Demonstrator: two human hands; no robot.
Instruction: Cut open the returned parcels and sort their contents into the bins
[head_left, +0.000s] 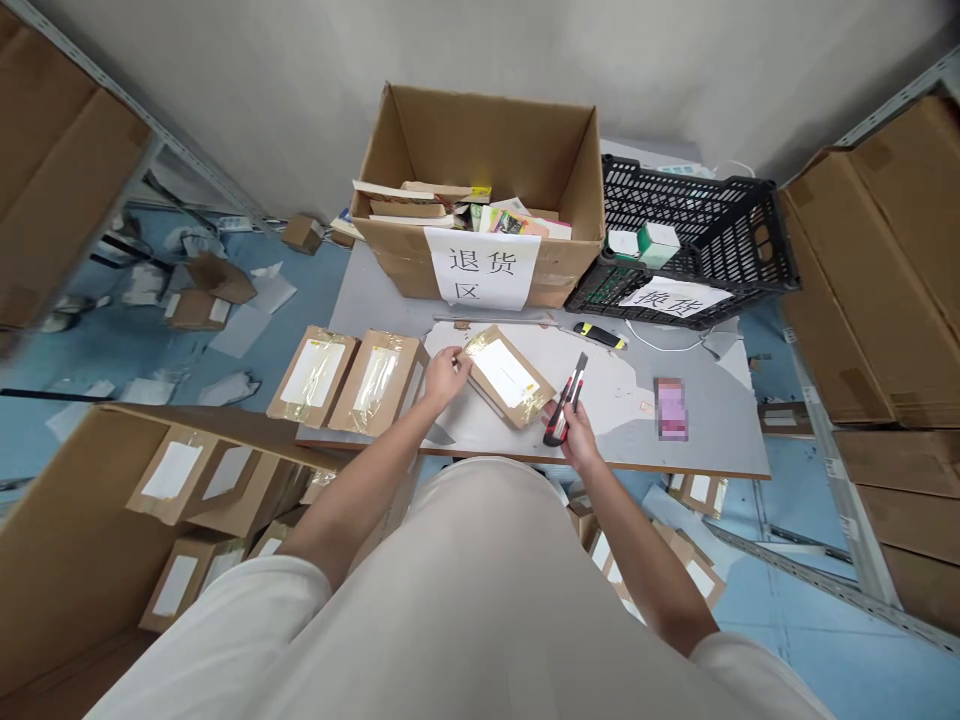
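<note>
A small taped cardboard box (507, 377) with a white label lies at an angle on the table in front of me. My left hand (445, 374) grips its left end, fingers bent against the edge. In my right hand (576, 430) is a red and black utility knife (566, 405), its blade out and pointing up and away from me. Fingertips of that hand also seem to touch the box's near right corner. Left of my left hand stand two more taped boxes, one by the edge (312, 376) and one closer (379, 384).
Behind stand a large carton (405, 262) of books and papers and a black plastic crate (690, 255). A yellow and black cutter (600, 335) and a pink blurred item (671, 408) lie on the table (720, 445). A big carton (67, 540) holding parcels is at lower left.
</note>
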